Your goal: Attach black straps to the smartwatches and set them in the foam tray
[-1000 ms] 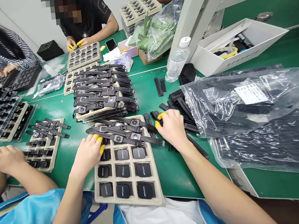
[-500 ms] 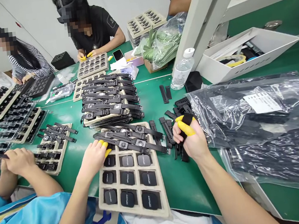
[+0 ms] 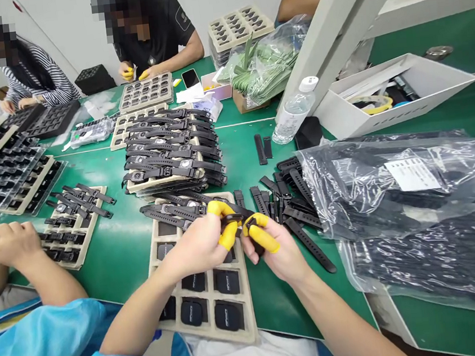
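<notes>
Bright, even indoor light over a green workbench (image 3: 284,303).
White glare streaks a clear plastic bag (image 3: 356,174); shadows are soft. Wide-angle stretching shows toward the edges, and pixel blocks mask two people's heads (image 3: 128,8).

Got a clear water bottle (image 3: 296,109) with a white cap (image 3: 309,84) standing on the green worktop (image 3: 280,304), right by a pale post (image 3: 344,25). On the other side of that, an open white box (image 3: 404,115) with a yellow ring (image 3: 377,110) and other clutter (image 3: 406,89) inside. Farther back, green strips (image 3: 263,76) bunched in a clear plastic bag (image 3: 291,39) over a cardboard box (image 3: 246,99), plus a smartphone (image 3: 190,79) lying flat near some white paper (image 3: 189,94). Across the way, somebody in a black tee (image 3: 163,33) and somebody in stripes (image 3: 52,73), with a black crate (image 3: 95,79) kinda between.
</notes>
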Tool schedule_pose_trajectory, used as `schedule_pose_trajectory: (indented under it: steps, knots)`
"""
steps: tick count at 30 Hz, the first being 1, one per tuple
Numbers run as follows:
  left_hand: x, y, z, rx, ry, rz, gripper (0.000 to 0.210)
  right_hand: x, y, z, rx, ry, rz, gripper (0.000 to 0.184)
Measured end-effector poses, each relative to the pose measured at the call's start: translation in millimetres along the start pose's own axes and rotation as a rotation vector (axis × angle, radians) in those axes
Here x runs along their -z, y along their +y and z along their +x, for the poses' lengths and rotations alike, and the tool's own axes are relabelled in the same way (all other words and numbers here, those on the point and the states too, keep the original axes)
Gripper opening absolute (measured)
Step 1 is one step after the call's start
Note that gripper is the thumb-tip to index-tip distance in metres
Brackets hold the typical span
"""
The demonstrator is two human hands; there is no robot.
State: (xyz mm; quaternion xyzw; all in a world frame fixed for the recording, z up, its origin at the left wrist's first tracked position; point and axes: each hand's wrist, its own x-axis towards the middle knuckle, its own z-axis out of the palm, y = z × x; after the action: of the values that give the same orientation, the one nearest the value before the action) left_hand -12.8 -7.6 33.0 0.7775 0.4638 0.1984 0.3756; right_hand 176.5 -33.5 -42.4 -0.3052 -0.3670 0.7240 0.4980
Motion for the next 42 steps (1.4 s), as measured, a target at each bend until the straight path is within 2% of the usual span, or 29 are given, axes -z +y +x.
schedule_pose_trajectory:
  steps: [2, 5, 10, 13, 21, 27, 30, 34, 42]
  knots:
    - [-19.1, -13.4, 7.3, -0.002, 0.017, 0.001, 0.021, -3.2, 6.8, -1.2, -0.03, -0.044, -0.002, 0.032]
    - [-30.3, -31.3, 7.9, -0.089, 0.064, -0.019, 0.032, -6.1, 12.1, -1.5, -0.07, -0.073, 0.012, 0.029]
    - [-23.7, -41.4, 6.8, -0.34, 0.086, 0.029, 0.04, -3.5, 10.4, -0.5, -0.104, -0.099, 0.016, 0.029]
    - [-19.7, -42.2, 8.2, -0.4, 0.081, 0.037, 0.041, -0.6, 7.8, 0.3, -0.113, -0.134, -0.017, 0.032]
    - [-17.8, -44.3, 7.1, -0.4, 0.023, 0.086, 0.045, 0.2, 6.0, 0.7, -0.135, -0.185, -0.065, 0.035]
    - [-18.9, -39.7, 8.2, -0.343, 0.084, 0.035, 0.038, -1.2, 8.0, 1.9, -0.109, -0.073, -0.001, 0.032]
    - [-19.1, -39.5, 8.0, -0.354, 0.096, 0.051, 0.036, -1.1, 5.2, 1.4, -0.106, -0.097, -0.012, 0.034]
    - [-19.2, -42.6, 7.2, -0.401, 0.048, 0.099, 0.042, -1.0, 4.1, 0.1, -0.13, -0.157, -0.041, 0.035]
    - [-21.3, -42.3, 7.3, -0.391, 0.093, 0.118, 0.046, -2.0, 9.8, 1.3, -0.135, -0.089, 0.046, 0.031]
